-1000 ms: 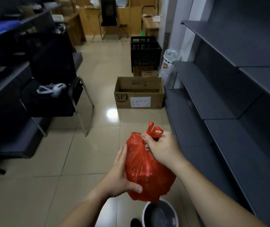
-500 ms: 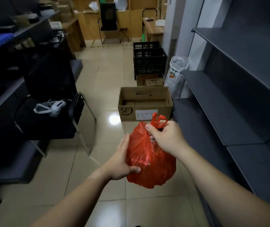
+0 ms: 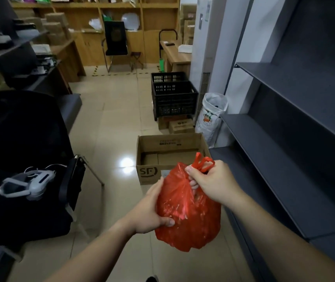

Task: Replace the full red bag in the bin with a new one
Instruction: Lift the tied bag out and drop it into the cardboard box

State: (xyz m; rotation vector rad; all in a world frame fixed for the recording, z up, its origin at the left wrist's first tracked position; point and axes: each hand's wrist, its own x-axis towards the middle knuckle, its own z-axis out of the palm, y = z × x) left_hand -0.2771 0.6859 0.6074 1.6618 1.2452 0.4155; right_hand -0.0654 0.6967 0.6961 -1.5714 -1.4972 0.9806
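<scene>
Far left, about 9 o'clock: black chair (image 3: 26, 159) with a white handheld device (image 3: 28, 183) lying on its seat, well apart from the work.

Centre, 6 o'clock: left hand (image 3: 152, 208) wraps the side of the full red bag (image 3: 189, 218), palm against the plastic, thumb pressed on the near face — a steadying hold, fingers curled round the far side and mostly hidden. The bag hangs in the air, clear of the tiled floor (image 3: 111, 129). The bin is not in view.

Just right of that: right hand (image 3: 211, 182) closed tight around the gathered neck, the knotted red handles (image 3: 203, 161) sticking out above the fist.

Beyond the bag, 12 o'clock: open cardboard box (image 3: 170, 157) marked SF. Behind it black crates (image 3: 172, 98); a white sack (image 3: 211, 117) toward 1 o'clock. Right edge, 3 o'clock: grey shelving (image 3: 284, 159).

Judgement: the full bag is out and tied — disposal is the step in hand. The next move calls for setting it down somewhere, supported from below so the thin plastic doesn't tear, then fetching a fresh bag and returning to the bin.
</scene>
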